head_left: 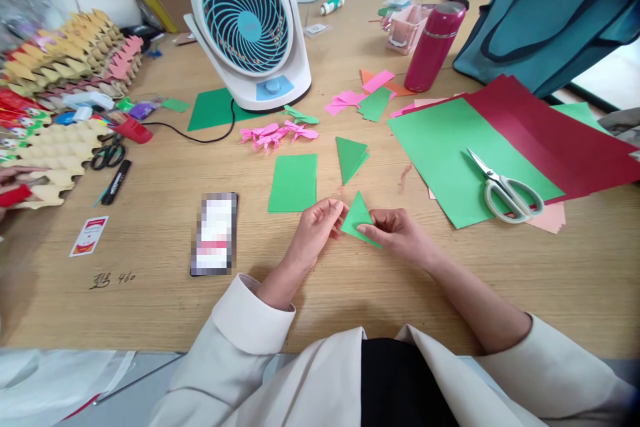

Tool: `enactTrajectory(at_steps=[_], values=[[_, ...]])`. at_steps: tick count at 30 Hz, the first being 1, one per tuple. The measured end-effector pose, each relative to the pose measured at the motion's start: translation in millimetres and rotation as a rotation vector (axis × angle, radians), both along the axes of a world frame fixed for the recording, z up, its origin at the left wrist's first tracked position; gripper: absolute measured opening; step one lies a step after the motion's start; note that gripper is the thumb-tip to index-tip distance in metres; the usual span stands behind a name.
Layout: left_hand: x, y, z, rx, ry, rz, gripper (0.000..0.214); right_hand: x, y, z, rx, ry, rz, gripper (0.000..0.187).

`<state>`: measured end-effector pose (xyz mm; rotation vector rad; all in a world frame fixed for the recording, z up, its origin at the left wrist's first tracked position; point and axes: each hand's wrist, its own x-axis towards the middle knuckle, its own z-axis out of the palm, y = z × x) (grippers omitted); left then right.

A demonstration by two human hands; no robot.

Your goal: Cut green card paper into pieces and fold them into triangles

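Note:
A folded green paper triangle (358, 215) is held just above the wooden table (310, 300). My right hand (397, 235) grips its right side, with the thumb on top and the fingers behind. My left hand (320, 223) is at the triangle's left edge, thumb and forefinger pressed together; whether anything is between them cannot be made out. Just beyond my hands lie more folded green triangles (350, 159). A stack of green paper rectangles (293, 182) is to the left of these.
White-handled scissors (510, 200) rest on large green sheets (435, 147) and red sheets (555, 133) at right. A phone (215, 233) is left of my hands. Farther back are pink paper pieces (273, 135), a fan (250, 33) and a flask (434, 47). Another person's hand (15, 177) shows at far left.

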<state>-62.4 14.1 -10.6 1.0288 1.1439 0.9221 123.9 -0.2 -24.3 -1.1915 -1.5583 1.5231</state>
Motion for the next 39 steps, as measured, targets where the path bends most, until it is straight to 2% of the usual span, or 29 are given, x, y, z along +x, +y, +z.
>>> enactTrajectory(at_steps=[4,12,21,24,26,28,32,35,39], values=[[0,-1,-3.6,0.087,0.059,-0.053,0.036,-1,3,1.1,-0.069,0.095,-0.094,0.046],[-3,-1,-11.3,0.253,0.232,-0.059,0.029,-1,4,8.1,-0.059,0.049,-0.111,0.050],[-1,0,-12.4,0.253,0.200,-0.006,0.027,-2,5,16.1,-0.077,-0.012,-0.148,0.053],[-2,0,-9.9,0.404,0.233,0.043,0.011,-1,6,15.3,-0.098,0.014,-0.163,0.055],[-2,0,-7.1,0.574,0.315,0.027,0.022,0,7,14.3,-0.108,0.024,-0.160,0.056],[-3,-1,-4.1,0.731,0.383,-0.041,0.035,2,7,13.0,-0.116,0.028,-0.141,0.056],[-4,-2,-1.2,0.872,0.378,-0.143,0.027,4,8,11.4,-0.126,0.064,-0.109,0.054],[-4,-2,-0.7,0.854,0.366,-0.095,0.014,5,7,12.4,-0.117,0.118,-0.151,0.055],[-4,-3,-0.9,0.665,0.279,-0.036,0.007,5,6,14.2,-0.066,0.157,-0.200,0.046]])
